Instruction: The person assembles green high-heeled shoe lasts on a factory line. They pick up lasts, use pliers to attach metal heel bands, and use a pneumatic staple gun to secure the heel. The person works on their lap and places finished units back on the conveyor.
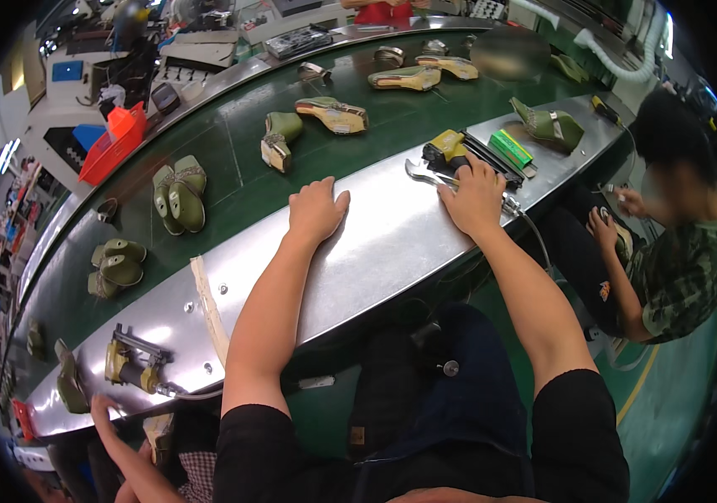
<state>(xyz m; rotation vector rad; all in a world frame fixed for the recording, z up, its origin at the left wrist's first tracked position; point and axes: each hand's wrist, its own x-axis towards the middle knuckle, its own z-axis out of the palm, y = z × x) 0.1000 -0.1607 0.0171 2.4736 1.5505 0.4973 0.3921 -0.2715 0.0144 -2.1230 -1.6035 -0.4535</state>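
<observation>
Left hand point(316, 210): open, flat on steel ledge point(375, 243), frame centre.
Right hand point(473, 197): spread over pliers point(422, 174); grip them squarely.

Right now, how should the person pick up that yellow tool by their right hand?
Probably by its long dark body. The yellow tool lies flat on the metal ledge, just beyond the right hand, so reaching forward and closing fingers over the body from above looks easiest.

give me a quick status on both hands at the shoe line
Left hand flat on the steel ledge, holding nothing. Right hand resting on the pliers beside the yellow air tool. Nearest olive shoe on the green belt, untouched.
</observation>
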